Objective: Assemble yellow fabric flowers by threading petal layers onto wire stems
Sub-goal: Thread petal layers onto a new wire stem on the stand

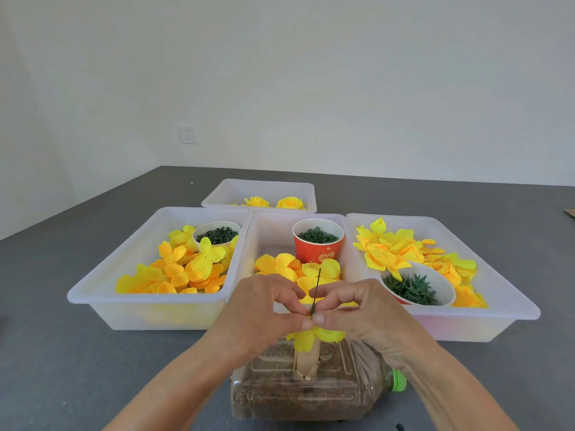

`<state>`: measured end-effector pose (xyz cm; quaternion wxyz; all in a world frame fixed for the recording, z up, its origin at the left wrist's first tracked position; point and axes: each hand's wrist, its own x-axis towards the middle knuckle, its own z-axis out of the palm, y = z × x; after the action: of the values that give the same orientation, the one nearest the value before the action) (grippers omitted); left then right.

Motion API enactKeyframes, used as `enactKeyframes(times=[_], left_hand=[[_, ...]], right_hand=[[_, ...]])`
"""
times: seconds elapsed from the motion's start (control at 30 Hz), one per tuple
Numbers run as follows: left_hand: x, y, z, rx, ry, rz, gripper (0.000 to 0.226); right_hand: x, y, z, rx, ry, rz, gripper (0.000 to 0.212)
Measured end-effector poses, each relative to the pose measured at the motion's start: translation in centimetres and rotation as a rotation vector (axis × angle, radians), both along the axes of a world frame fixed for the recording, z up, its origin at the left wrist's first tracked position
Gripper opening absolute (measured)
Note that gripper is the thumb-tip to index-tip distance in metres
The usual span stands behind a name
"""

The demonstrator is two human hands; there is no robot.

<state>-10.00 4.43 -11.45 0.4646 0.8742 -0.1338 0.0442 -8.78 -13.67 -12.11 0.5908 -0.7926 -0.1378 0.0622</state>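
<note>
Two bare hands meet at the near centre. The left hand [267,301] and right hand [351,309] both pinch a thin green wire stem [316,289] standing upright, fingertips pressed together above yellow fabric petals [306,337]. Beneath sits a cardboard tube [306,360] on a plastic bottle [311,396] lying sideways. Beyond, white trays [102,293] hold loose yellow petals, and a red paper cup [317,248] holds green rings.

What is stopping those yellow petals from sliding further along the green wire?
Only the fingers themselves: both hands pinch the green wire right above the yellow petals. Above the pinch the wire looks bare.
</note>
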Motion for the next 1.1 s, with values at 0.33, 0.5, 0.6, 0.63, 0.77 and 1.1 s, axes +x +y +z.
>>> enactKeyframes(times=[0.33, 0.5, 0.6, 0.63, 0.77, 1.1], left_hand=[[1.9, 1.0, 1.6, -0.072, 0.117, -0.331, 0.022], [3.5, 2.1, 2.0, -0.139, 0.167, -0.421, 0.023], [4.9, 1.8, 1.8, -0.216, 0.166, -0.309, 0.028], [5.4, 1.6, 1.7, -0.221, 0.153, -0.262, 0.029], [7.3, 0.5, 0.8, -0.254, 0.103, -0.103, 0.032], [11.4, -0.9, -1.4, -0.279, 0.067, 0.114, 0.038]], right_hand=[[5.7, -0.8, 2.0, 0.011, -0.024, -0.193, 0.005], [11.9, 0.5, 1.7, -0.258, -0.195, -0.313, 0.01], [15.8, 1.4, 1.2, -0.551, -0.285, -0.323, 0.02], [16.9, 1.6, 0.9, -0.627, -0.3, -0.326, 0.022], [20.7, 2.3, -0.2, -0.904, -0.342, -0.325, 0.024], [24.3, 3.1, -1.9, -1.106, -0.259, -0.319, 0.015]])
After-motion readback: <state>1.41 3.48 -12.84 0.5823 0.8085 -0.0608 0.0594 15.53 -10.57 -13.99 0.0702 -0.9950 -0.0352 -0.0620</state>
